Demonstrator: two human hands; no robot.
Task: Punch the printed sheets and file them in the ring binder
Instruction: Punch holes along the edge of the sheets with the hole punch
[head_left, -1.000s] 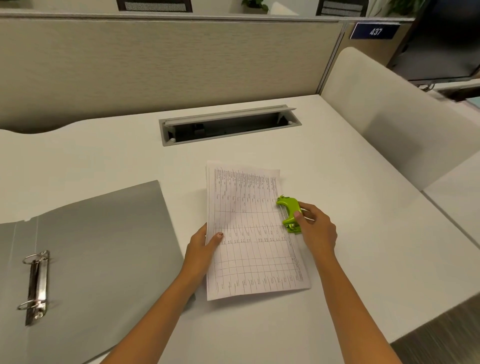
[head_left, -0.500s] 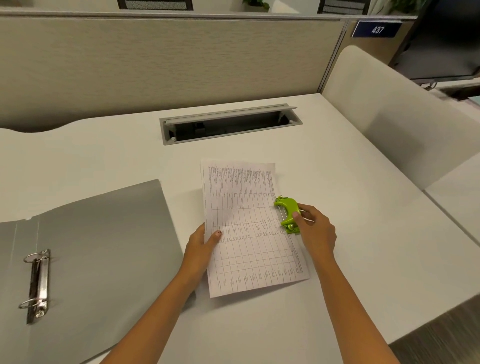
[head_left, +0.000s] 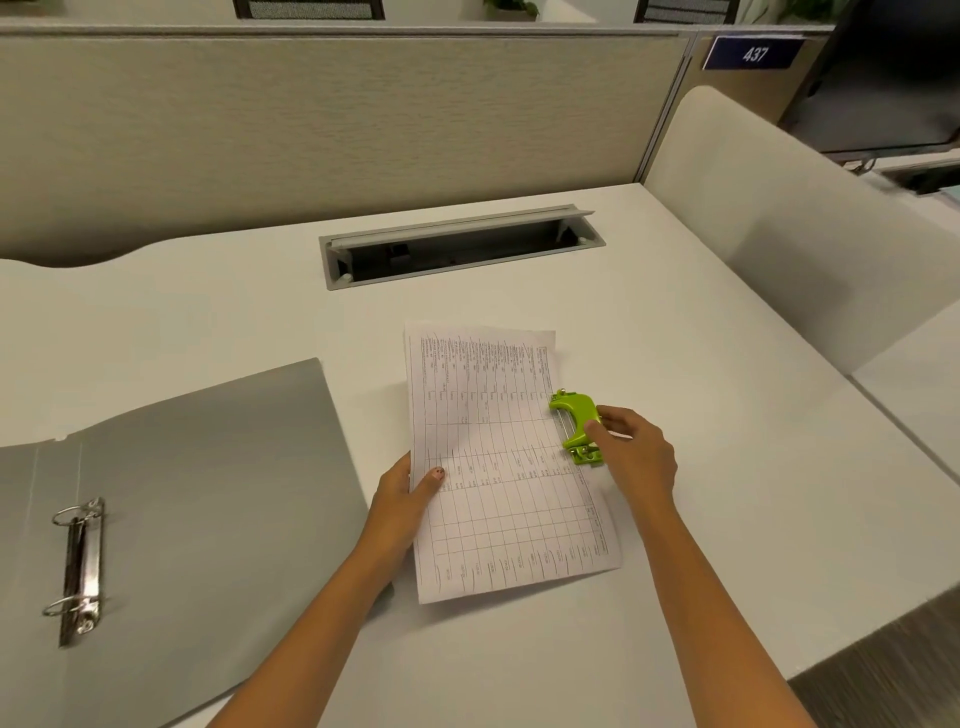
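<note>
Lying open beside sheets (head_left: 498, 457): ring binder (head_left: 182, 509).

Bare forearms, painted left thumbnail (head_left: 439, 472)

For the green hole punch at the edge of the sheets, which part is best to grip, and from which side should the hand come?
Grip the green hole punch on its curved top lever, coming from the right, as the right hand does. Its slot faces left over the right edge of the printed sheets, so the right side is free. The left hand pinches the opposite edge of the sheets.
</note>
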